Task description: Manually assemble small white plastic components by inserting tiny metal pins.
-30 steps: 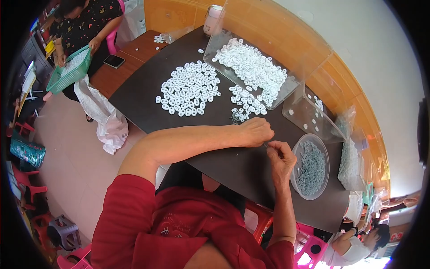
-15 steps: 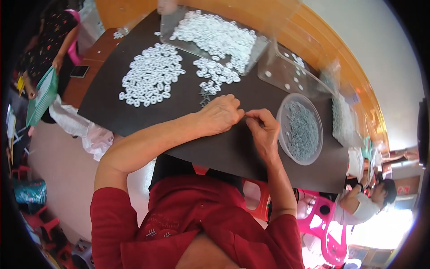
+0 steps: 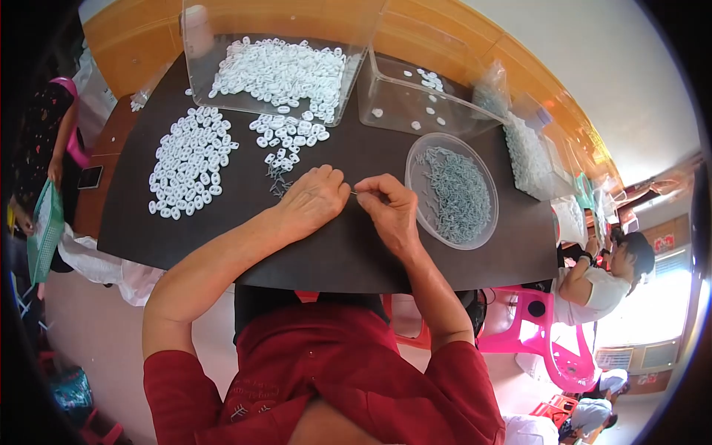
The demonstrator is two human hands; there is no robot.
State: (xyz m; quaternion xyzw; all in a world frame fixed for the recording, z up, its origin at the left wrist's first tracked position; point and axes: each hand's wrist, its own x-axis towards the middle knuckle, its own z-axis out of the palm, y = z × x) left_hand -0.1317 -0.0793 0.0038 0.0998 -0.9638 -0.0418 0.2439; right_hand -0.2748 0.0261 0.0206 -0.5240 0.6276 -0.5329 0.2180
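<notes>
Wood panelling (image 3: 133, 41) runs behind the dark worktop (image 3: 356, 259), with a pale wall (image 3: 593, 74) rising above it; at the left a person sits with a green basket (image 3: 46, 230), near a phone (image 3: 90, 177) and a white sack (image 3: 104, 259), while at the right a person in a white top (image 3: 593, 293) sits by a pink chair (image 3: 530, 319); along the worktop's far side stand a large clear bin (image 3: 204, 78) heaped with white oval pieces (image 3: 278, 70), a second clear bin (image 3: 393, 104) with only a few white bits, and a packed box (image 3: 530, 159) farther right; a broad patch of loose ovals (image 3: 191, 159) lies at the left, and a smaller cluster (image 3: 289, 133) just in front of the large bin, with a few grey screws (image 3: 278, 182) near the left hand (image 3: 317, 199); that hand is curled, back upward, and whether it grips anything cannot be told; the right hand (image 3: 387, 209) pinches a thin metal piece (image 3: 353, 193) between thumb and forefinger, in the narrow gap between the two hands, above the worktop; just beyond the right hand, to its right, sits a round tub (image 3: 417, 194) of grey screws.
</notes>
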